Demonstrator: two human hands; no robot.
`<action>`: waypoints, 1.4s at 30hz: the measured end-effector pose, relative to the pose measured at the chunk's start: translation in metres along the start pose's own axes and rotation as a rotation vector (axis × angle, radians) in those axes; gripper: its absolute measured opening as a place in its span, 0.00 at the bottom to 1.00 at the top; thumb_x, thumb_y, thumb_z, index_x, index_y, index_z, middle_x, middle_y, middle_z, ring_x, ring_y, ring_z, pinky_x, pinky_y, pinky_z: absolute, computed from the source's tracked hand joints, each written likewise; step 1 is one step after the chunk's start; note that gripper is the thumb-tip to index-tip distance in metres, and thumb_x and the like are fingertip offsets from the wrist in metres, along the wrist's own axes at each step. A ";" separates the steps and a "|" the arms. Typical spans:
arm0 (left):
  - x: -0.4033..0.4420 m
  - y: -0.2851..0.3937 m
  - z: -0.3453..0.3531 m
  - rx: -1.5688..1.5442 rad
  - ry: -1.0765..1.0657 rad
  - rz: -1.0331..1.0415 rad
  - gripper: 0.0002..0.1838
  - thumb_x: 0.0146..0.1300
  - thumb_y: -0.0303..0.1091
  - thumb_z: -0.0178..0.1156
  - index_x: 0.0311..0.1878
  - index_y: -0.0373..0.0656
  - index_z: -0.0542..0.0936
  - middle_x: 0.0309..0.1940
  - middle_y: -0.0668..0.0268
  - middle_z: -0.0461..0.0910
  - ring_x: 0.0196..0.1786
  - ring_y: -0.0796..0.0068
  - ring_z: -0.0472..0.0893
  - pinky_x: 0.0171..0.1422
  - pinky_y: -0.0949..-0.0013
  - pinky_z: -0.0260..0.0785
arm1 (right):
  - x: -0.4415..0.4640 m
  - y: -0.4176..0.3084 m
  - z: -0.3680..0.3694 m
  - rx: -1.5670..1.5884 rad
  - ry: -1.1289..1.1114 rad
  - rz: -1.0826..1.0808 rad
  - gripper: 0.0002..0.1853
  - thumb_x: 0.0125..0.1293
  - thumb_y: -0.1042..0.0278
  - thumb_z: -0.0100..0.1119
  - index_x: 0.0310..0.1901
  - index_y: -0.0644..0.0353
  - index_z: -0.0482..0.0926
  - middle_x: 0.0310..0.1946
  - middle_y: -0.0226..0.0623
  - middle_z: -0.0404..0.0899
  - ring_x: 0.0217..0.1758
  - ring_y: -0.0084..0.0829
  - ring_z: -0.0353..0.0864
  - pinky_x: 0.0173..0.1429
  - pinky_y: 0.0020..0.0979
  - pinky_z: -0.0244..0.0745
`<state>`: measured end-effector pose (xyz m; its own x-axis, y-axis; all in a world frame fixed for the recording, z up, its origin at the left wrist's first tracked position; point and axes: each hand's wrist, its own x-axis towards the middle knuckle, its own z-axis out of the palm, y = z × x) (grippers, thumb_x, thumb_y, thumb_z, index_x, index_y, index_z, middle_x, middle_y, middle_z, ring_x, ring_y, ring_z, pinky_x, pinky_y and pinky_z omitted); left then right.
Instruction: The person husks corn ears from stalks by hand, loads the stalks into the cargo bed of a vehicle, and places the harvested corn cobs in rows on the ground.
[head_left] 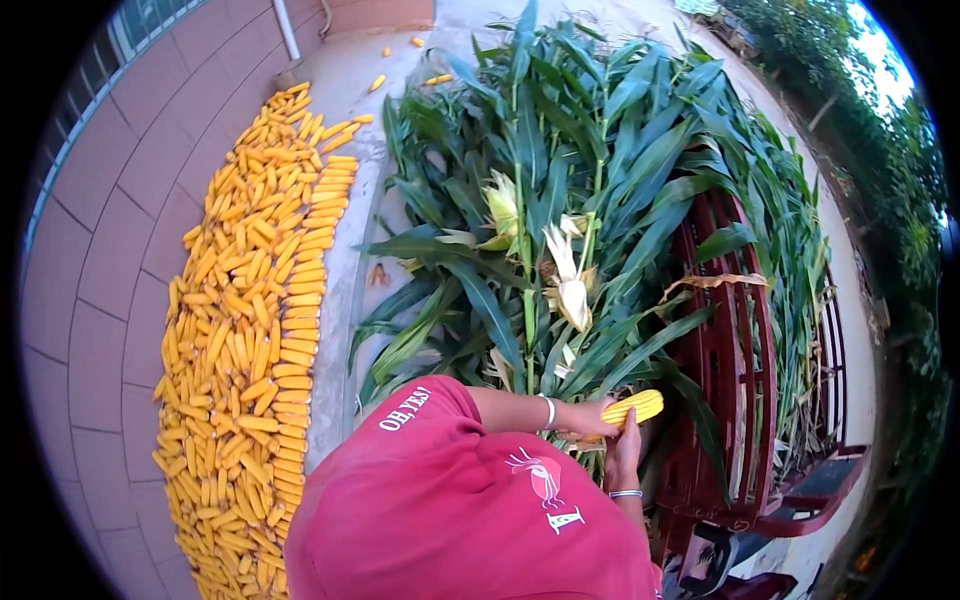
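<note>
A husked yellow corn cob [638, 404] is held at the front of my body, just right of the middle of the view. My left hand [588, 417], with a pale bracelet on its wrist, closes around the cob's near end. From below, my right hand [625, 455] reaches the same cob with its fingers up against it. A little of another yellow piece shows under my left hand, partly hidden. Beyond my hands, cut green corn stalks [560, 120] lie heaped, with a partly husked ear [570, 290] among them.
To the left, a long pile of husked cobs [235, 330] lies along a tiled wall [90, 250], its right edge neatly stacked. Right of me stands a dark red slatted cart frame [735, 400] with stalks against it. Several loose cobs lie on the concrete [355, 130] at the back.
</note>
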<state>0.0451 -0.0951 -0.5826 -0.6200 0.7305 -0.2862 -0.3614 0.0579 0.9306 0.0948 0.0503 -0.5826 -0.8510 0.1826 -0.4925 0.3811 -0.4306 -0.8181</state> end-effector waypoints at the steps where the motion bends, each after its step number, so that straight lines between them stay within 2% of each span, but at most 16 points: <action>1: -0.013 -0.003 -0.012 -0.085 -0.045 -0.120 0.32 0.60 0.41 0.65 0.61 0.35 0.63 0.47 0.60 0.74 0.47 0.73 0.76 0.47 0.67 0.75 | 0.002 0.010 -0.014 -0.055 -0.013 0.105 0.30 0.72 0.45 0.47 0.62 0.65 0.66 0.57 0.43 0.72 0.60 0.36 0.73 0.65 0.37 0.67; 4: -0.031 -0.063 -0.113 -0.629 -0.247 -0.363 0.24 0.63 0.38 0.61 0.57 0.36 0.68 0.40 0.62 0.76 0.39 0.74 0.78 0.39 0.69 0.75 | 0.007 0.042 -0.077 -0.180 -0.034 0.284 0.28 0.72 0.47 0.47 0.60 0.65 0.67 0.57 0.44 0.73 0.58 0.35 0.74 0.62 0.35 0.70; 7: -0.128 -0.075 -0.246 -1.086 -0.273 -0.083 0.17 0.64 0.34 0.58 0.53 0.37 0.70 0.35 0.62 0.77 0.32 0.74 0.79 0.33 0.69 0.75 | 0.008 0.063 -0.153 -0.334 0.071 0.372 0.20 0.68 0.54 0.52 0.51 0.63 0.72 0.50 0.44 0.77 0.51 0.35 0.78 0.53 0.33 0.75; 9: -0.214 -0.060 -0.316 -1.251 0.241 0.176 0.15 0.63 0.34 0.58 0.50 0.38 0.71 0.33 0.64 0.76 0.30 0.74 0.78 0.31 0.70 0.73 | 0.003 0.090 -0.214 -0.324 0.219 0.394 0.15 0.67 0.59 0.53 0.48 0.59 0.74 0.39 0.38 0.81 0.38 0.30 0.81 0.38 0.30 0.77; 12: -0.352 -0.055 -0.365 -1.131 1.150 0.510 0.11 0.63 0.33 0.57 0.45 0.40 0.72 0.30 0.66 0.75 0.27 0.75 0.76 0.28 0.72 0.70 | -0.006 0.095 -0.225 -0.338 0.287 0.414 0.10 0.65 0.61 0.53 0.42 0.58 0.76 0.32 0.35 0.79 0.31 0.29 0.79 0.33 0.29 0.74; 14: -0.412 -0.073 -0.377 -1.036 1.423 0.529 0.08 0.62 0.33 0.57 0.42 0.41 0.72 0.27 0.67 0.74 0.25 0.75 0.74 0.26 0.73 0.69 | -0.036 0.098 -0.232 -0.287 0.430 0.407 0.08 0.64 0.64 0.54 0.36 0.57 0.78 0.26 0.32 0.78 0.25 0.27 0.77 0.27 0.28 0.72; 15: -0.426 -0.082 -0.382 -1.000 1.508 0.495 0.07 0.62 0.32 0.57 0.41 0.42 0.73 0.26 0.68 0.73 0.24 0.76 0.74 0.25 0.73 0.68 | -0.039 0.094 -0.233 -0.762 0.187 0.222 0.08 0.61 0.65 0.56 0.29 0.60 0.78 0.24 0.37 0.77 0.24 0.28 0.76 0.26 0.31 0.69; 18: -0.407 -0.109 -0.377 -0.945 1.614 0.293 0.04 0.61 0.32 0.57 0.36 0.44 0.74 0.23 0.70 0.72 0.21 0.77 0.72 0.21 0.75 0.66 | 0.000 0.130 -0.264 -0.767 0.318 0.136 0.09 0.59 0.64 0.55 0.30 0.62 0.77 0.20 0.32 0.73 0.23 0.26 0.73 0.28 0.31 0.68; 21: -0.332 -0.132 -0.352 -0.898 1.466 0.030 0.03 0.60 0.31 0.56 0.31 0.45 0.75 0.20 0.72 0.70 0.18 0.77 0.69 0.18 0.76 0.63 | 0.014 0.052 -0.218 -1.037 0.519 -0.096 0.19 0.58 0.60 0.62 0.47 0.64 0.78 0.39 0.45 0.81 0.43 0.39 0.80 0.52 0.37 0.73; 24: -0.223 -0.134 -0.303 -1.005 0.747 -0.354 0.06 0.62 0.34 0.56 0.29 0.45 0.76 0.19 0.73 0.71 0.15 0.80 0.68 0.12 0.77 0.56 | 0.036 -0.036 -0.205 -1.087 0.696 -0.365 0.20 0.56 0.64 0.64 0.50 0.60 0.75 0.41 0.47 0.79 0.47 0.45 0.79 0.54 0.37 0.73; 26: -0.142 -0.119 -0.249 -0.720 0.836 -0.492 0.09 0.65 0.37 0.56 0.34 0.43 0.78 0.22 0.71 0.75 0.17 0.81 0.69 0.16 0.78 0.60 | 0.046 -0.097 -0.212 -1.142 0.772 -0.620 0.23 0.55 0.67 0.65 0.52 0.63 0.73 0.47 0.49 0.77 0.52 0.46 0.77 0.58 0.39 0.71; 28: -0.084 -0.077 -0.202 -0.682 0.643 -0.579 0.10 0.67 0.38 0.56 0.43 0.41 0.78 0.28 0.68 0.79 0.23 0.79 0.74 0.25 0.78 0.68 | 0.063 -0.148 -0.234 -1.203 0.872 -0.680 0.26 0.55 0.67 0.66 0.55 0.64 0.71 0.50 0.49 0.76 0.55 0.48 0.75 0.60 0.40 0.70; 29: -0.062 -0.056 -0.180 -0.581 0.604 -0.498 0.12 0.68 0.36 0.55 0.50 0.41 0.76 0.35 0.65 0.82 0.31 0.78 0.78 0.35 0.77 0.72 | 0.067 -0.174 -0.243 -1.255 0.915 -0.628 0.29 0.54 0.66 0.67 0.57 0.63 0.69 0.53 0.50 0.74 0.57 0.48 0.73 0.62 0.40 0.69; 38: 0.117 0.044 -0.120 -0.003 0.290 -0.447 0.11 0.68 0.35 0.53 0.48 0.40 0.77 0.36 0.64 0.83 0.34 0.81 0.78 0.39 0.78 0.68 | 0.127 -0.251 -0.392 -1.719 1.010 -0.020 0.47 0.46 0.56 0.74 0.67 0.60 0.59 0.66 0.43 0.64 0.71 0.40 0.61 0.72 0.37 0.58; 40: 0.161 0.079 -0.096 0.116 0.215 -0.360 0.11 0.68 0.35 0.54 0.48 0.39 0.77 0.36 0.64 0.82 0.35 0.81 0.77 0.41 0.78 0.68 | 0.132 -0.254 -0.415 -1.835 1.058 -0.047 0.42 0.45 0.55 0.74 0.61 0.59 0.64 0.60 0.42 0.71 0.66 0.40 0.68 0.67 0.36 0.65; 42: 0.210 0.114 -0.070 0.201 0.118 -0.245 0.11 0.68 0.34 0.54 0.49 0.38 0.77 0.36 0.65 0.82 0.36 0.80 0.76 0.43 0.77 0.68 | 0.137 -0.275 -0.434 -1.834 0.798 0.101 0.32 0.47 0.57 0.72 0.52 0.59 0.68 0.50 0.41 0.77 0.55 0.43 0.77 0.58 0.39 0.73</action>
<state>-0.1752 0.0176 -0.5528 -0.6120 0.5951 -0.5209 -0.3728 0.3638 0.8536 0.0302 0.5777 -0.5545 -0.6813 0.7220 -0.1206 0.6963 0.6901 0.1976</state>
